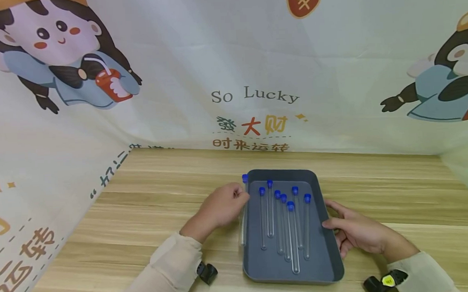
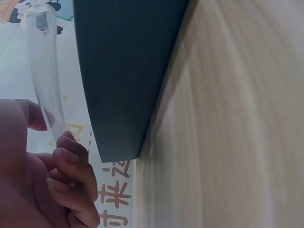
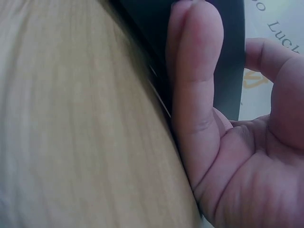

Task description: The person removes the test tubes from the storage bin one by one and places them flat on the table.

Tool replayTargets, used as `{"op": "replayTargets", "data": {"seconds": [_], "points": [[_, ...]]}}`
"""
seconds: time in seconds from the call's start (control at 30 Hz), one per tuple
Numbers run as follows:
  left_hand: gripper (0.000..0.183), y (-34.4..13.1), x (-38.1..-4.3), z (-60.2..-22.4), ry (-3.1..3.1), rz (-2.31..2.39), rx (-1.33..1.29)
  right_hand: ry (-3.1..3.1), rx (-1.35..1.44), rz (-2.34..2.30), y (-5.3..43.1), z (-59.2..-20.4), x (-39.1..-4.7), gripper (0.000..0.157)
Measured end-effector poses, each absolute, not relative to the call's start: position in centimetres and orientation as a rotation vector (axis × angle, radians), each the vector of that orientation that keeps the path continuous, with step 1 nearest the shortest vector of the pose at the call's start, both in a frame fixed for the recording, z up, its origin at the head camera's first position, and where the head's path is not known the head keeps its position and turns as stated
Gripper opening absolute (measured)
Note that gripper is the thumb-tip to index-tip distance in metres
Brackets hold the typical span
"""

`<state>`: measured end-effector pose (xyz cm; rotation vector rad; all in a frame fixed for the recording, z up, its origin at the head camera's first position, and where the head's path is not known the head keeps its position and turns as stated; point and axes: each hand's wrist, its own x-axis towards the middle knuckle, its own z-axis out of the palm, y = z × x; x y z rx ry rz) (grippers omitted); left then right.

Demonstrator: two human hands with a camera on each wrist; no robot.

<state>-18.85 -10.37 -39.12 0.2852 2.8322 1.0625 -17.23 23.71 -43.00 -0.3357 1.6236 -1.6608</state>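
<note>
My left hand pinches a clear test tube with a blue cap at the tray's left side. In the left wrist view the tube runs up from between thumb and curled fingers, beside the tray's outer wall. The dark grey tray lies on the table with several blue-capped test tubes inside, caps toward the far end. My right hand holds the tray's right side, thumb over the rim and fingers along the outer wall.
The wooden table runs back to a white printed cloth behind and at both sides. Black wrist-worn devices sit near each sleeve, one by the left cuff and one by the right.
</note>
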Motion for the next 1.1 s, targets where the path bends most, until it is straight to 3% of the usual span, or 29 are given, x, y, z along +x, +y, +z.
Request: {"op": "replayTargets", "data": {"seconds": [1.1], "points": [[0.04,-11.29,-19.25,-40.13,2.901,0.648,0.32,1.658,-0.328,-1.646,23.66,-43.18,-17.28,0.086]]}}
